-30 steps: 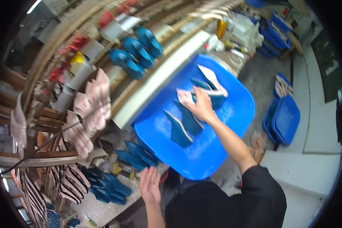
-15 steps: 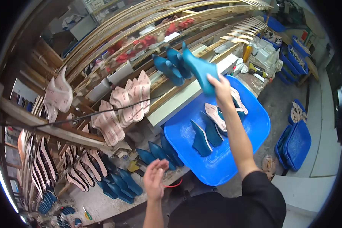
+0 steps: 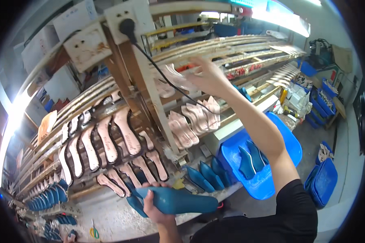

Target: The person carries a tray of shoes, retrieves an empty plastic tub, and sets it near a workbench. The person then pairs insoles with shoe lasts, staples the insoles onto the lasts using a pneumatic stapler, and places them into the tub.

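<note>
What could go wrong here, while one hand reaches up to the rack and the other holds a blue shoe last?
The right hand places a pale pink insole close to the black power cable; it might snag the cable. The left hand grips the teal-blue plastic shoe last only at one end, so it may slip.

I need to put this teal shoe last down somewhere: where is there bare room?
Bare bench lies left of the left hand, between the scissors and teal shoe last. The blue tub has free floor at its near right side. Rack shelves are crowded with insoles.
</note>
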Demonstrator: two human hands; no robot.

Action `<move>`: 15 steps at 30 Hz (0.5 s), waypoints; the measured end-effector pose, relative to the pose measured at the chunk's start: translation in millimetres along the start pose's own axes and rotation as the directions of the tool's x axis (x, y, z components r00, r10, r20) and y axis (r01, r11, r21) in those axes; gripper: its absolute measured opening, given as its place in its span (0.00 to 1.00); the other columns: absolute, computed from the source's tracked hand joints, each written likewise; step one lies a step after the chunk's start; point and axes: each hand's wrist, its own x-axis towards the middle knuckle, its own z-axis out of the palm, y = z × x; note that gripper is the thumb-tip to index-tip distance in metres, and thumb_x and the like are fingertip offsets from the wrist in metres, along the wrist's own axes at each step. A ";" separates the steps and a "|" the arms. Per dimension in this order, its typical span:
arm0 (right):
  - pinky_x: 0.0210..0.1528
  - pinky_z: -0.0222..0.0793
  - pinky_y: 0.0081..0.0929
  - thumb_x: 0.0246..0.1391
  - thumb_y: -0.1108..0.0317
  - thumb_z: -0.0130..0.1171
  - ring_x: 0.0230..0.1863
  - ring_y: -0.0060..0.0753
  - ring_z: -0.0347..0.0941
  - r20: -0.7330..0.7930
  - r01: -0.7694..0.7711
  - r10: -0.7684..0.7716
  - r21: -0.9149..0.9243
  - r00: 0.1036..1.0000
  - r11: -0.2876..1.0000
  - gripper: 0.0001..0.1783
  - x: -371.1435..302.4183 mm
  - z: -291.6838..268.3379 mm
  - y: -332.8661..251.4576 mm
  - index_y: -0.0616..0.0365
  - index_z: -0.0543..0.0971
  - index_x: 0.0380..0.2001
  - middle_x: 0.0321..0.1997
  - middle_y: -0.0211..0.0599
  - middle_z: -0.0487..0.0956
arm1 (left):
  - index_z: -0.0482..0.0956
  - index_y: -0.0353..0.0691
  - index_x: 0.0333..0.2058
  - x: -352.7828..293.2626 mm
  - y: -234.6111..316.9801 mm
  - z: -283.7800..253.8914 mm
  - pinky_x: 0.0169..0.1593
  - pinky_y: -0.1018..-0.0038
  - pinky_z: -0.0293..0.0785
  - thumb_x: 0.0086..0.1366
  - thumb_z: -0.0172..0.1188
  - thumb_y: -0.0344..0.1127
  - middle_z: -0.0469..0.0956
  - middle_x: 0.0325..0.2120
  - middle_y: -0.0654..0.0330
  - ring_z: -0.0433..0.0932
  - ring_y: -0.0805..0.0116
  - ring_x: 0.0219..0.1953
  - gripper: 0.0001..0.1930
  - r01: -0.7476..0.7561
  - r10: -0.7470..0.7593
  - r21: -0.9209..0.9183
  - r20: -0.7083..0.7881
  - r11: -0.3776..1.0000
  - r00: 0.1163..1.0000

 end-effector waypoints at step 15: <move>0.51 0.74 0.50 0.53 0.52 0.64 0.50 0.63 0.78 -0.088 -0.073 0.068 -0.055 0.994 0.996 0.39 14.6 5.8 23.8 0.65 0.66 0.62 0.50 0.61 0.80 | 0.68 0.43 0.56 -27.0 33.6 -55.7 0.55 0.51 0.74 0.66 0.54 0.29 0.77 0.41 0.55 0.77 0.55 0.46 0.19 0.133 -0.150 -0.092 -0.205 0.987 0.967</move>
